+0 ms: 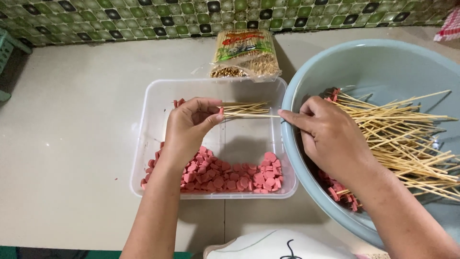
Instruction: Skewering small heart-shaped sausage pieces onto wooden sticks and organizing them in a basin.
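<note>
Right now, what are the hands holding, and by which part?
The left hand grips a bundle of bamboo skewers at one end. The right hand pinches a single skewer by its other end.

You have the tub [158,96] of sausage slices [225,175] in front of you on the floor [72,120], the basin [306,81] of skewers [407,139] to its right, and the skewer packet [245,53] behind the tub by the wall [143,17].

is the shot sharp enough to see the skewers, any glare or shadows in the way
Head view: sharp and evenly lit; single bamboo skewers in the pale blue basin show clearly. Soft shadows lie under the clear plastic tub and the skewer packet. The left hand and right hand are unblurred. Mild sheen on the basin wall, no harsh glare. Wide lens bends the tiled wall.
</note>
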